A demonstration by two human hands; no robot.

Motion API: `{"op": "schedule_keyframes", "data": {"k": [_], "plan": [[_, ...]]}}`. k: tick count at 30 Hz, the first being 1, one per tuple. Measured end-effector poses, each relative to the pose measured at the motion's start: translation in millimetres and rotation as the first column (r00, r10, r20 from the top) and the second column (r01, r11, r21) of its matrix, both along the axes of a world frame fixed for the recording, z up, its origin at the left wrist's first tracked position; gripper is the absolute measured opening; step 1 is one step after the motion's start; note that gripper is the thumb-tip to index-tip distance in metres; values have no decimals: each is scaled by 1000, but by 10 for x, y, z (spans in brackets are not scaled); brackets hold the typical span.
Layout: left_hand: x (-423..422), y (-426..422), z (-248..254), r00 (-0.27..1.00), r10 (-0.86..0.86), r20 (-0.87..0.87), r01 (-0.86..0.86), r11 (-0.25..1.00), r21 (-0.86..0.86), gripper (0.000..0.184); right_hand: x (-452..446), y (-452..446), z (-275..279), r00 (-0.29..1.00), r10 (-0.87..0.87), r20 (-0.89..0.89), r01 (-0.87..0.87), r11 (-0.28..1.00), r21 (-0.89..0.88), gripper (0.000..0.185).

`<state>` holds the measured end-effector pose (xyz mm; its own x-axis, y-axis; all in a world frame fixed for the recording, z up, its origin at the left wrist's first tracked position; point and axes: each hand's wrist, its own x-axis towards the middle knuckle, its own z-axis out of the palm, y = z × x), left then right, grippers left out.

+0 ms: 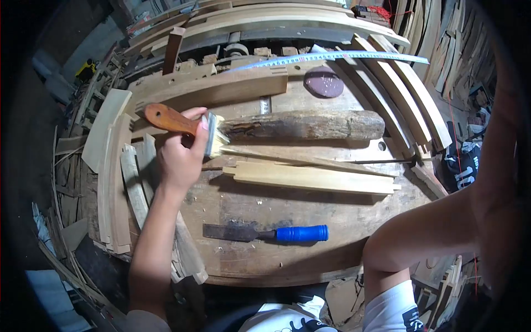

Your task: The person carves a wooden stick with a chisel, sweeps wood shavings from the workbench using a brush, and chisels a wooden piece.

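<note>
Left grip (181, 155) is pinching the brush (176, 122) near its ferrule (211, 135), thumb and fingers parted only by its thickness; the right hand is lying out of view. Bristles (220, 136) are facing the cracked end of the weathered wood (315, 125), which is resting on the counter (265, 207); rough contact there could be snagging them.

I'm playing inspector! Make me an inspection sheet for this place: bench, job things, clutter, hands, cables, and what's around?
Surface: wooden bench, stained, with small chips.
Job's things: brush at the left end of the old log.
Clutter: chisel, pale strip, purple disc, measuring tape.
Hands: left hand grips the brush; right hand out of view.
Cables: red tangle at the back, maybe cord.
Surroundings: planks beyond the bench, back right.
</note>
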<state>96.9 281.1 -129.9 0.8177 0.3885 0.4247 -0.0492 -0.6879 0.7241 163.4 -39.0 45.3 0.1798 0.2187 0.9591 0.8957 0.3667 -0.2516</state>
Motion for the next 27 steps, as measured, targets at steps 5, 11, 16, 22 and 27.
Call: {"op": "schedule_keyframes", "data": {"k": [5,11,16,22,27], "plan": [[-5,14,-43,1000,-10,-10,10,1000,25,28,-132,38,-72,999,33,-8,-32,999,27,34],[-26,-27,46,989,8,-147,7,995,100,31,-463,41,-129,998,46,30,-47,998,40,33],[-9,12,-36,989,2,-150,5,999,42,31,-629,84,49,997,15,80,-19,999,42,32],[-41,23,44,984,-28,-178,24,999,-24,33,-160,81,1193,963,-242,118,245,970,-5,32],[-98,26,105,993,-19,-113,31,993,111,31,-24,-23,1515,920,-383,85,389,917,-86,31]]}}
